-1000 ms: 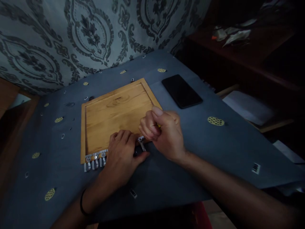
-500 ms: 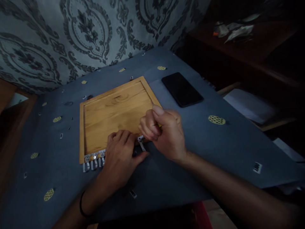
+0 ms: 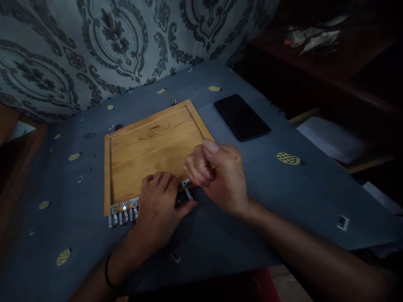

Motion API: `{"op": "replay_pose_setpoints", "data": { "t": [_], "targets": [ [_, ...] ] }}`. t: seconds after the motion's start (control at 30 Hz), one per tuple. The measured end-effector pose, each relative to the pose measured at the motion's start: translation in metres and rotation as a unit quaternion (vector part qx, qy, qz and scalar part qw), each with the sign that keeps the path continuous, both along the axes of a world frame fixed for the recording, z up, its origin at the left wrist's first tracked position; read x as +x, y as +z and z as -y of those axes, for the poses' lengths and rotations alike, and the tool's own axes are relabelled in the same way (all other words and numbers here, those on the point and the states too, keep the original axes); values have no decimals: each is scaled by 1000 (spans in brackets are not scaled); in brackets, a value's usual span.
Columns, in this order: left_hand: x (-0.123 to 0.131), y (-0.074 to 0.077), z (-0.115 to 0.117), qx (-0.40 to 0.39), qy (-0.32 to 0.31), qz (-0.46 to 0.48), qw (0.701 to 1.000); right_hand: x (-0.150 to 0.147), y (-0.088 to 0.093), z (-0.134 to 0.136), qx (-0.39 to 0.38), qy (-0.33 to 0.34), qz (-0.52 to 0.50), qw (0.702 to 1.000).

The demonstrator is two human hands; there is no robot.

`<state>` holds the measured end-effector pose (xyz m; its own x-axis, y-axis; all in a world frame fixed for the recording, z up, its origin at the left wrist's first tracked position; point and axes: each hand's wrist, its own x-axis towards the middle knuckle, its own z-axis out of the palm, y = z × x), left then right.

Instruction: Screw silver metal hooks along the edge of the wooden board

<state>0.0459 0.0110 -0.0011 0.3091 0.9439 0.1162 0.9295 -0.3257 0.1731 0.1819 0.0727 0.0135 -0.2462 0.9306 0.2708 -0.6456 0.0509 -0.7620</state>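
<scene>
A wooden board (image 3: 151,147) with a raised rim lies on a blue cloth. Along its near edge sit three small metal hooks (image 3: 123,211) at the left, and one more metal hook (image 3: 187,187) further right. My left hand (image 3: 160,205) lies palm down over the near edge, fingers curled and pressing beside that hook. My right hand (image 3: 217,176) is closed in a fist just above the hook, gripping a thin tool with a bit of yellow showing; most of the tool is hidden by the fingers.
A black phone (image 3: 242,116) lies on the cloth right of the board. Yellow round dots (image 3: 288,158) and small white tags (image 3: 342,222) are scattered over the cloth. A patterned wall stands behind; a dark shelf with papers (image 3: 315,37) is at the right.
Hands and board stay almost the same; the view has shifted slightly, and my right hand has turned a little over the hook.
</scene>
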Motion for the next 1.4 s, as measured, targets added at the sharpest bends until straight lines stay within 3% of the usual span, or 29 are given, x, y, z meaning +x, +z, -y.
{"op": "replay_pose_setpoints", "data": {
  "t": [0.3,0.57,0.83,1.4],
  "targets": [
    [-2,-2,1,22,-5,-2,1000,1,0,1,-7,1,11,1000],
    [-27,12,16,3,-17,-3,1000,0,1,1,-2,-7,-6,1000],
    [-30,2,21,0,-29,-11,1000,0,2,0,12,-3,0,1000],
    [-29,-2,20,14,-12,13,1000,-1,3,1,-1,-3,8,1000]
  ]
}}
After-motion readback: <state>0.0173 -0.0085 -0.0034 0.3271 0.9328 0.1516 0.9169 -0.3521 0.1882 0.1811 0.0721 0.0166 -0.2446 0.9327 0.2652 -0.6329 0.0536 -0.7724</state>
